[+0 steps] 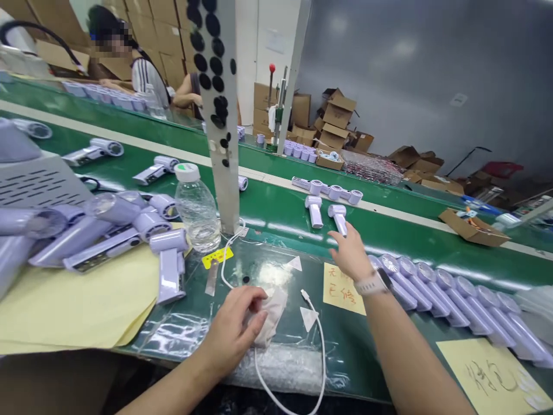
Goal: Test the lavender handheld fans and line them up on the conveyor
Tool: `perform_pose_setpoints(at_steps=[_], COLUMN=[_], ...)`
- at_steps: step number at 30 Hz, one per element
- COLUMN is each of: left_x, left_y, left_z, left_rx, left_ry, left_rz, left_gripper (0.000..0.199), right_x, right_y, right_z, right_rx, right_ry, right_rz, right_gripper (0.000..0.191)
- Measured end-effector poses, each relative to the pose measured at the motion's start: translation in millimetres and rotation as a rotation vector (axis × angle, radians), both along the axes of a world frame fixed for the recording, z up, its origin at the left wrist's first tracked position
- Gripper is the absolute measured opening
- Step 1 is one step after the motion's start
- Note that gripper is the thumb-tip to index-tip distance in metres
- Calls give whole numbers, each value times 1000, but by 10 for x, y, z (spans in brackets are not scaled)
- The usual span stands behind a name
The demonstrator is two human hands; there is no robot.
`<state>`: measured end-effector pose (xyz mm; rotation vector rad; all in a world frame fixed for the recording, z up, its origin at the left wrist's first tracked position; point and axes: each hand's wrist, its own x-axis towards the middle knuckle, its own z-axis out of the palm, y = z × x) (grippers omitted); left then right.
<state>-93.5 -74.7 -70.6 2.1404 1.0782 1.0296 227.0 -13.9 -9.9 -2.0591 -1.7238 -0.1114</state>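
My right hand stretches forward over the green belt, its fingers at the handle end of a light-purple handheld fan. Part of that handle is hidden by the fingers. Another purple handheld fan lies just to its left, apart from the hand. Low on the near table, my left hand is curled, thumb and fingers round the edge of a crumpled white cloth. A white charging cable loops past the cloth, its plug lying on the table.
Several fans lie in a row at right, near a yellow note. More fans are heaped on yellow paper at left. A water bottle stands beside a metal post. A person sits across the belt.
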Motion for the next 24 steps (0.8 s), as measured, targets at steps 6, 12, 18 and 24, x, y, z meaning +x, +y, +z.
perform_pose_setpoints(at_steps=[6, 12, 18, 24], left_x=[77, 117, 115, 101], left_y=[-51, -7, -41, -11], left_z=[127, 47, 0, 101], left_rx=[9, -60, 32, -109], left_ry=[121, 74, 16, -52], left_rz=[-152, -48, -5, 55], left_gripper=[27, 31, 20, 24], right_x=[-308, -544, -767, -700], right_y=[930, 960, 1251, 1145], right_z=[17, -156, -3, 117], right_rx=[-7, -44, -110, -199], right_ry=[206, 265, 225, 46], right_rz=[-68, -81, -206, -207], right_gripper=[37, 40, 38, 33])
